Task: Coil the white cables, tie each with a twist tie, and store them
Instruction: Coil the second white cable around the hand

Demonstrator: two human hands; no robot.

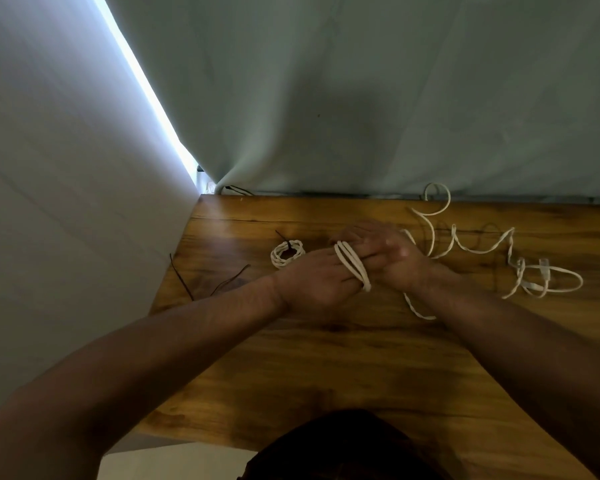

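At the left edge of the table [291, 358] lie two dark ties [184, 282], unused. Right of them, left of centre, sits one finished coil [287, 253], already tied. At centre the left hand [323, 282] carries a few turns of cable [353, 265] wound round its fingers; the right hand [395, 261] is closed over them, seemingly gripping the cable. To the right much slack [520, 271] lies loose, so winding, tying and storing remain.
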